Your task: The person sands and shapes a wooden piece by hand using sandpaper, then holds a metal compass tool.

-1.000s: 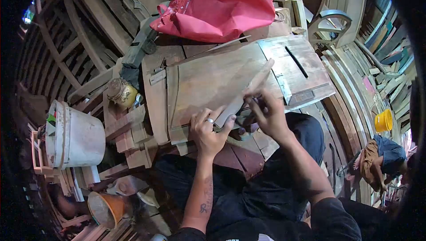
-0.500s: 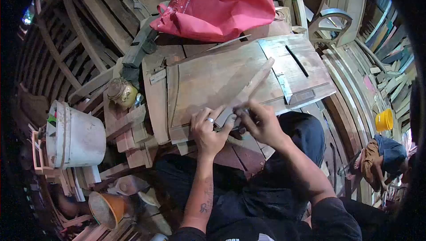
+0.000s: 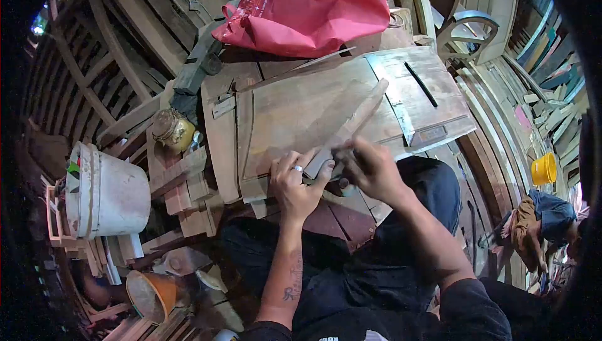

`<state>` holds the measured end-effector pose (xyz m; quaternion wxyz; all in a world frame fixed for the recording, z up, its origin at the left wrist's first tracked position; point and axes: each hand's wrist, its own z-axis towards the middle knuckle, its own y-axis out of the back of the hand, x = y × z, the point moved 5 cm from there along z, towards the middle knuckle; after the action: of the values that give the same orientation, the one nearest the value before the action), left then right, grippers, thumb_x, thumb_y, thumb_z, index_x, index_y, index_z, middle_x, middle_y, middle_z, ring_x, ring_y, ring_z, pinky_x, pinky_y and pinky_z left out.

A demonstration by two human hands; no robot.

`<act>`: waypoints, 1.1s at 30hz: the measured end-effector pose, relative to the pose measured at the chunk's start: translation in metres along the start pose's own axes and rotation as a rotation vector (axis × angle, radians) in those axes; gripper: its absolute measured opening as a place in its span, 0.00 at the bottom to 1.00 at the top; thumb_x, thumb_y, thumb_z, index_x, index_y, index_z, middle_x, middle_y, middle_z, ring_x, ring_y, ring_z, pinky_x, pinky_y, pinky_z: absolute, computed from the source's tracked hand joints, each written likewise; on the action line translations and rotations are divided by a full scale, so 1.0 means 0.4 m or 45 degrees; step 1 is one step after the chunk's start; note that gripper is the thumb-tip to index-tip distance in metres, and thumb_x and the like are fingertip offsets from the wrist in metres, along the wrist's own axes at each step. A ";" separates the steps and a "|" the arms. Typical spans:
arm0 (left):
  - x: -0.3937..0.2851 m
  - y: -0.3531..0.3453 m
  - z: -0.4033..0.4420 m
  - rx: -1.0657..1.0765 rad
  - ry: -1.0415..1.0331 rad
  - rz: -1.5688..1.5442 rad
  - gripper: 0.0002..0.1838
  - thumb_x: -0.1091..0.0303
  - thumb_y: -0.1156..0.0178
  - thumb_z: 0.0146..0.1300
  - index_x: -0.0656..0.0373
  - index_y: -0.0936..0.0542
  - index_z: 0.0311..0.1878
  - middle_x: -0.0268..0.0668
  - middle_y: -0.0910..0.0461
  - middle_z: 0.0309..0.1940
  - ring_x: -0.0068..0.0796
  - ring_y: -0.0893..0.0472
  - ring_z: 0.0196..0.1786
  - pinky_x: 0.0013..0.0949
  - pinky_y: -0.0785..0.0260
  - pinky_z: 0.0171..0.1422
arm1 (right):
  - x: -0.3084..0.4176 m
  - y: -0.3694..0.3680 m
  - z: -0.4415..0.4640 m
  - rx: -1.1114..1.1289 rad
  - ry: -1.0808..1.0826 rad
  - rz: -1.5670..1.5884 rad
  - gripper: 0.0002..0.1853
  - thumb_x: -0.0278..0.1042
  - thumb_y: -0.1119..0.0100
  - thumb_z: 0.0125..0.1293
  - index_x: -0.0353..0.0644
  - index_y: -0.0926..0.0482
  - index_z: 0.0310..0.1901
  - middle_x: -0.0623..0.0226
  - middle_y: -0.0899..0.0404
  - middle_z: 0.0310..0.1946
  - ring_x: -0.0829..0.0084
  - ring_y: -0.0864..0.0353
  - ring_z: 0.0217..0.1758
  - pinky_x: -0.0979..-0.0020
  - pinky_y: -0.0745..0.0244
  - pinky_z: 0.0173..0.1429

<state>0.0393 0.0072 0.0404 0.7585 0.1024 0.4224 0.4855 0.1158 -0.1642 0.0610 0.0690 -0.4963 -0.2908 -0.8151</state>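
My left hand (image 3: pixel 296 184), with a ring on one finger, is closed round the near end of a long, pale strip of wood (image 3: pixel 360 114). The strip slants away to the upper right over a wooden panel (image 3: pixel 301 109). My right hand (image 3: pixel 374 168) is at the strip's near end, close to my left thumb. Its fingers are curled and partly blurred, and what they pinch is hidden. Just below the hands shows the round end of a small object (image 3: pixel 343 184), its kind unclear. On the panel lie a flat metal strip (image 3: pixel 390 99) and a thin black bar (image 3: pixel 421 84).
A red bag (image 3: pixel 307 15) lies beyond the panel. At left are a jar (image 3: pixel 174 129), a white bucket (image 3: pixel 119 193) and an orange container (image 3: pixel 164 291). Stacked boards and a yellow bucket (image 3: pixel 543 169) stand at right, near another person (image 3: pixel 542 222).
My right hand has shifted slightly right and its fingers have moved at the strip's near end. My left hand keeps its hold on the strip, which has barely moved.
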 end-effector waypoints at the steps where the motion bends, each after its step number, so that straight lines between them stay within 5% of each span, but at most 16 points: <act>1: -0.001 0.002 0.001 -0.003 0.001 0.002 0.19 0.51 0.23 0.64 0.55 0.08 0.47 0.34 0.18 0.33 0.39 0.20 0.38 0.42 0.33 0.48 | 0.000 0.011 0.012 -0.048 0.003 0.042 0.09 0.22 0.35 0.74 0.36 0.17 0.53 0.54 0.11 0.34 0.60 0.08 0.34 0.63 0.17 0.39; 5: -0.011 0.003 0.003 0.019 0.020 -0.027 0.19 0.51 0.23 0.63 0.56 0.08 0.48 0.34 0.18 0.33 0.39 0.20 0.38 0.43 0.33 0.49 | -0.026 0.047 0.022 -0.212 -0.092 -0.084 0.07 0.20 0.37 0.74 0.35 0.17 0.51 0.56 0.12 0.32 0.67 0.08 0.34 0.64 0.17 0.39; 8: -0.010 0.002 0.005 0.008 0.018 -0.024 0.19 0.51 0.23 0.63 0.57 0.08 0.48 0.35 0.18 0.33 0.39 0.20 0.38 0.43 0.33 0.49 | -0.031 0.007 -0.005 -0.152 0.087 0.016 0.10 0.20 0.35 0.72 0.37 0.18 0.53 0.53 0.12 0.33 0.56 0.09 0.34 0.61 0.18 0.40; 10: -0.009 0.002 0.003 -0.006 -0.003 -0.009 0.19 0.51 0.24 0.64 0.57 0.08 0.48 0.35 0.18 0.32 0.39 0.20 0.38 0.43 0.33 0.49 | 0.004 -0.021 -0.019 0.019 0.138 -0.083 0.11 0.16 0.40 0.74 0.34 0.17 0.55 0.61 0.10 0.37 0.75 0.12 0.33 0.71 0.20 0.37; 14: -0.010 0.007 0.004 0.012 0.001 -0.029 0.19 0.52 0.24 0.64 0.57 0.09 0.48 0.35 0.17 0.33 0.40 0.19 0.39 0.43 0.33 0.50 | -0.029 0.003 -0.001 -0.057 0.059 -0.006 0.09 0.17 0.40 0.76 0.33 0.17 0.54 0.61 0.12 0.34 0.77 0.14 0.27 0.71 0.21 0.35; 15: -0.014 0.008 0.007 0.011 -0.010 -0.029 0.19 0.52 0.24 0.64 0.58 0.09 0.48 0.35 0.17 0.34 0.40 0.19 0.39 0.43 0.33 0.50 | -0.037 0.012 0.018 -0.166 -0.011 0.104 0.10 0.19 0.35 0.71 0.38 0.17 0.52 0.53 0.13 0.32 0.59 0.11 0.31 0.64 0.19 0.38; 18: -0.010 0.004 0.006 0.028 -0.009 -0.025 0.19 0.52 0.24 0.64 0.58 0.09 0.48 0.35 0.16 0.35 0.40 0.18 0.40 0.43 0.32 0.50 | -0.031 0.045 0.017 -0.130 -0.207 -0.132 0.11 0.17 0.36 0.71 0.35 0.17 0.53 0.51 0.11 0.37 0.61 0.09 0.36 0.65 0.18 0.40; 22: -0.011 0.004 0.005 0.005 -0.011 -0.012 0.19 0.52 0.25 0.64 0.57 0.09 0.48 0.35 0.16 0.34 0.40 0.18 0.39 0.43 0.32 0.50 | 0.005 0.001 -0.010 -0.005 0.032 -0.030 0.12 0.18 0.37 0.71 0.37 0.17 0.53 0.49 0.11 0.39 0.51 0.07 0.43 0.62 0.15 0.47; 31: -0.013 0.004 0.009 0.009 0.006 -0.035 0.19 0.52 0.25 0.64 0.57 0.09 0.49 0.35 0.18 0.33 0.39 0.20 0.37 0.43 0.32 0.49 | -0.030 0.036 0.013 -0.175 -0.163 -0.063 0.09 0.20 0.35 0.72 0.37 0.19 0.51 0.51 0.13 0.34 0.55 0.09 0.35 0.62 0.18 0.41; 33: -0.012 0.004 0.008 0.006 -0.002 -0.025 0.19 0.52 0.25 0.65 0.57 0.09 0.48 0.35 0.18 0.33 0.39 0.20 0.37 0.43 0.33 0.49 | -0.015 0.020 0.003 -0.239 0.053 -0.009 0.08 0.22 0.35 0.73 0.37 0.20 0.52 0.52 0.14 0.31 0.57 0.09 0.32 0.61 0.19 0.39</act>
<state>0.0397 0.0051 0.0460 0.7634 0.1001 0.4240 0.4769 0.1230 -0.1714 0.0594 0.0253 -0.4826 -0.2133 -0.8491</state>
